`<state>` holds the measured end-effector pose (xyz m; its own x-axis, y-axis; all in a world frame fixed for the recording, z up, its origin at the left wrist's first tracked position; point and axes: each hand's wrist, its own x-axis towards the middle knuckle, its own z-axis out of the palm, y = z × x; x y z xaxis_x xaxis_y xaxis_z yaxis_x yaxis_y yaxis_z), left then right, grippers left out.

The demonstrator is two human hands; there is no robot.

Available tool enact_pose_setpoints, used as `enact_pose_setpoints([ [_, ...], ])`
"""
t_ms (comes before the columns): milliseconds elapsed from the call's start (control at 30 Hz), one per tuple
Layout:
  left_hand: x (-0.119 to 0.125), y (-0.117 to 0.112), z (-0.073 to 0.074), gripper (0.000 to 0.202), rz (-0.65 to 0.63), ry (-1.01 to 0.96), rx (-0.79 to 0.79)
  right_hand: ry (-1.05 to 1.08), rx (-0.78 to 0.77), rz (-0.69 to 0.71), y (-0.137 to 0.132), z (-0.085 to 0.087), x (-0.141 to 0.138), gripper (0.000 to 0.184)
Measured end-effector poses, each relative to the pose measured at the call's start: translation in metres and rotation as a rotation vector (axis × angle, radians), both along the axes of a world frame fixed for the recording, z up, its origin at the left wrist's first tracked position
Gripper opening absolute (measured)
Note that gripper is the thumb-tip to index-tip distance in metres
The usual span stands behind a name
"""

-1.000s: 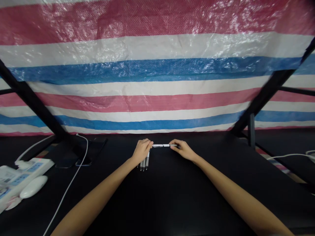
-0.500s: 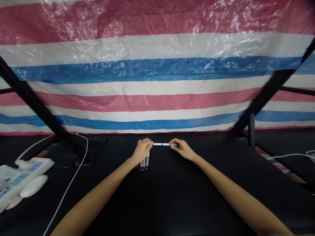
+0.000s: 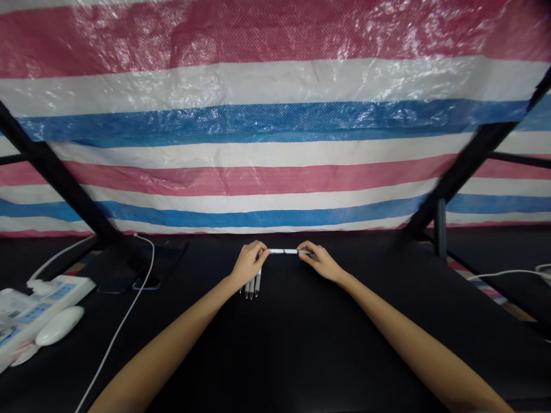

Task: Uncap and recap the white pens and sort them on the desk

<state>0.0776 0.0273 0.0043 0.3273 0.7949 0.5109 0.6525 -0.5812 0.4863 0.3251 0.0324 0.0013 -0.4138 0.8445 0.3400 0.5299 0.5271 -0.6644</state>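
Observation:
A white pen [image 3: 283,251] with a dark band near its middle lies crosswise between my two hands, just above the black tabletop. Its left end is pinched in the fingers of my left hand [image 3: 248,263]. The fingers and thumb of my right hand [image 3: 317,261] close on its grey right end. Several more pens [image 3: 252,287] with grey grips lie side by side under and in front of my left hand, tips toward me. Their upper parts are hidden by that hand.
At the left are a white power strip [image 3: 47,301], a white computer mouse [image 3: 60,326] and a white cable [image 3: 124,327]. A dark phone-like slab [image 3: 148,284] lies beside the left black frame leg [image 3: 69,178]. Striped plastic sheeting [image 3: 275,178] hangs behind the table.
The pen has shifted slightly to the right and turned a little about its length. My left fingers have moved slightly; my right hand is nearly still.

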Motion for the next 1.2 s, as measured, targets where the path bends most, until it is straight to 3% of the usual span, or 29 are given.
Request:
enact_pose_setpoints([
  [233,-0.0013,0.0023,-0.0006,0.040,-0.031,0.013,-0.014,-0.015,0.000,0.045,0.0017,-0.0025,0.0005,0.019],
  [633,-0.0018,-0.0009,-0.0017,0.018,0.004,-0.048,0.028,-0.018,-0.018,0.002,0.0009,-0.0037,0.0000,0.021],
  [1100,-0.0033,0.0054,-0.0050,0.037,0.037,0.078,0.030,0.008,-0.009,0.026,0.0017,-0.0046,0.0014,0.019],
  [1200,-0.0030,0.0044,-0.0043,0.031,0.031,0.038,0.000,0.007,-0.014,0.012,0.0010,-0.0038,0.0016,0.020],
])
